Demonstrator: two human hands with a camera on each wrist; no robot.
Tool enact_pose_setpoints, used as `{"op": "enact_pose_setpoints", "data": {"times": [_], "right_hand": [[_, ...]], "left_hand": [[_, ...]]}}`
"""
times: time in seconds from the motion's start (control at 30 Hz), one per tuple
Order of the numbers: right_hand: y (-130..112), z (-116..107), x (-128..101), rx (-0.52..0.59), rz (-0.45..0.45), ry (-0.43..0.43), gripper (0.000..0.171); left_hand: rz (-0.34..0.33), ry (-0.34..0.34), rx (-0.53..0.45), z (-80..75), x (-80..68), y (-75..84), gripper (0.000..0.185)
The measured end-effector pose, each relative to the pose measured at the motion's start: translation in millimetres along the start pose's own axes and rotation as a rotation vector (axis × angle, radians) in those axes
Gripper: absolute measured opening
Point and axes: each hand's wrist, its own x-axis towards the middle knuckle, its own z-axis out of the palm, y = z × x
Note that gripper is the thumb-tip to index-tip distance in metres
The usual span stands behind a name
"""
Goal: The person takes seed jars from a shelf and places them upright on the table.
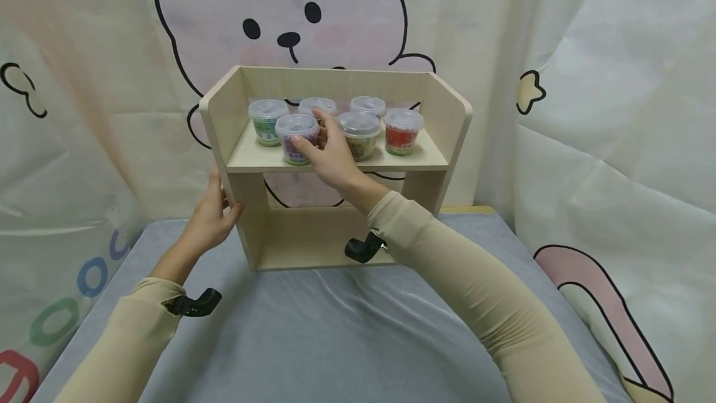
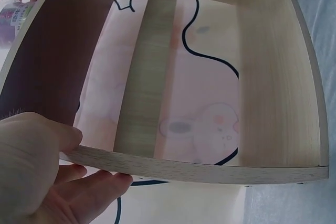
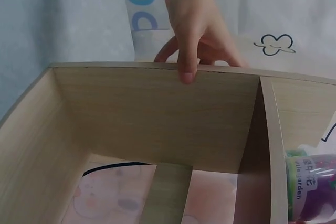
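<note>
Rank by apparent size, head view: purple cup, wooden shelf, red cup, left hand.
1. Wooden shelf, by far the largest
2. Left hand
3. Red cup and purple cup: too alike to rank; the right hand also hides part of the purple one.

Purple cup [image 3: 320, 187]: pale label [image 3: 307, 174] printed sideways in the right wrist view. Chinese characters, of which 牛花 can be made out, the one ahead unclear; beneath, in English, "garden", after a shorter word ending in "le", its start indistinct. Same cup, left wrist view: Chinese print, too blurred to read.

Green cup [image 1: 268, 128] and red cup [image 1: 400, 139]: print too small to read.

Left curtain [image 1: 56, 173]: row of coloured letter-like signs. Green O [image 1: 35, 328]; blue O [image 1: 81, 277]; purple curve [image 1: 113, 246], partial; red sign [image 1: 32, 370], cut by the frame edge, unidentifiable.
</note>
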Motion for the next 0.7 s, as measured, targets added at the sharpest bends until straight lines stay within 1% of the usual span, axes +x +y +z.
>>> {"op": "enact_pose_setpoints", "data": {"times": [0.13,0.3,0.4,0.53,0.7], "right_hand": [[-2,0,2,-0.002,0.041,-0.018,0.073],[-5,-3,2,-0.017,0.092,-0.039,0.074],[-7,-5,2,0.006,0.120,-0.054,0.071],[-8,-7,1,0.068,0.143,-0.067,0.069],[-12,-9,-2,0.107,0.143,-0.083,0.067]], "left_hand": [[-0.020,-0.023,0.007,-1.4,-0.6,1.3,0.094],[-0.022,-0.041,-0.032,-1.9,-0.2,-0.3,0.095],[-0.022,-0.048,-0.056,-2.3,-0.1,-1.8,0.095],[-0.022,-0.060,-0.082,-3.0,-0.2,-2.4,0.096],[0.002,-0.063,-0.119,-4.5,-0.1,-2.3,0.098]]}}
